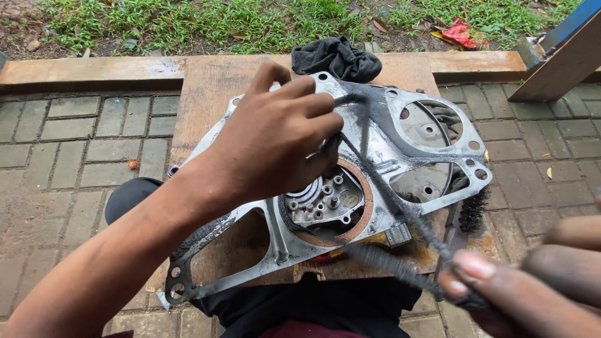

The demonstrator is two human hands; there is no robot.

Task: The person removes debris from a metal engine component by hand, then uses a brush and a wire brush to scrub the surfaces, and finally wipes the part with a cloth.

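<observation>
Black, sooty gasket strip (400, 219) runs diagonally from the left hand (275, 134), closed on its upper end at frame centre, down to the right hand (532, 281), pinching the lower end at lower right. Beneath lies the grey cast-aluminium engine cover (375, 163) on a brown wooden board (206, 87).
</observation>
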